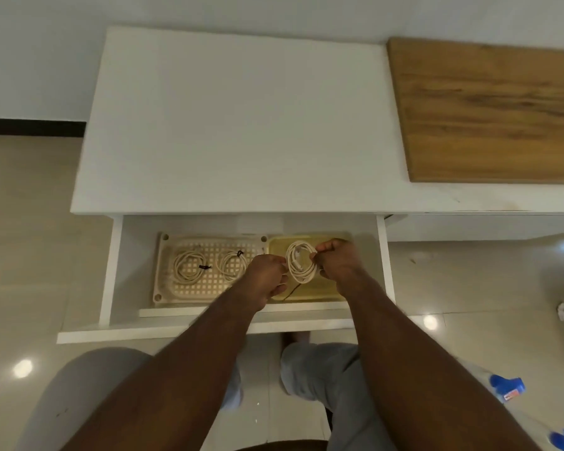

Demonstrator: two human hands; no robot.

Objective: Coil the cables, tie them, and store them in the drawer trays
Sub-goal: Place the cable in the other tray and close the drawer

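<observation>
A white drawer (118,271) stands pulled out under a white desk. Inside lie a cream perforated tray (163,271) on the left and a yellow tray (319,292) on the right. Two coiled white cables (189,266) (230,265), each bound with a dark tie, rest in the cream tray. Over the yellow tray, my right hand (341,263) pinches the right side of a third coiled white cable (302,262). My left hand (266,278) grips its left side, and a thin dark tie (292,291) hangs from below that hand.
The white desk top (235,125) is above the drawer, with a wooden board (489,112) at its right. My knees are below the drawer front. Blue objects (507,387) and a crumpled white scrap (562,311) lie on the glossy floor at right.
</observation>
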